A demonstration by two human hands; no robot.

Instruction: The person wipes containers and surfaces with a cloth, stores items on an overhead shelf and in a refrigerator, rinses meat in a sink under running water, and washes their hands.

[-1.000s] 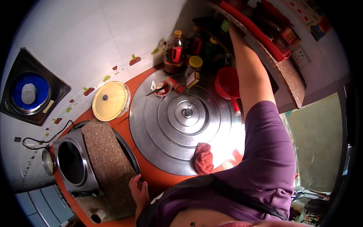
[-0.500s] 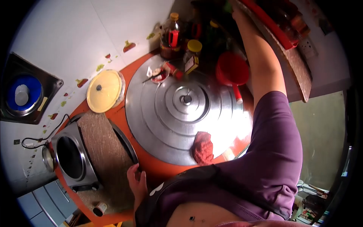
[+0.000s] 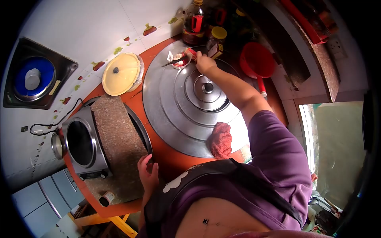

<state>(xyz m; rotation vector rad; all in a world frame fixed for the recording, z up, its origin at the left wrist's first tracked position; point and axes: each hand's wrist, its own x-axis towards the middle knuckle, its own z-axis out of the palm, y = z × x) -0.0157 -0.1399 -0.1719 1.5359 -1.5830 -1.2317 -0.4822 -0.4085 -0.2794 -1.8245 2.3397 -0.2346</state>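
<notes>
My right hand (image 3: 205, 63) reaches over the big round metal lid (image 3: 162, 107), its fingers curled and pointing down beside a red packet (image 3: 191, 52). What they hold, if anything, is hidden. Just left of them sits a small bowl (image 3: 181, 65) with pale pieces in it and a dark, thin-bladed tool (image 3: 171, 63) across its rim. A small yellow-and-dark box (image 3: 214, 51) stands behind my wrist. My left hand (image 3: 149, 172) hovers at the counter's front edge, near a brown board (image 3: 119, 131), fingers apart and holding nothing.
A red long-handled dipper (image 3: 257, 59) and a crumpled red cloth (image 3: 221, 141) rest on the lid. Bottles and a yellow-capped jar (image 3: 217, 36) line the back. At left are a cream lid (image 3: 121, 75) and a cooker (image 3: 81, 142). A shelf (image 3: 325, 67) juts out upper right.
My right hand has come down from the shelf at upper right to the small bowl and red packet. The view has shifted, and my left hand stays near the counter edge.
</notes>
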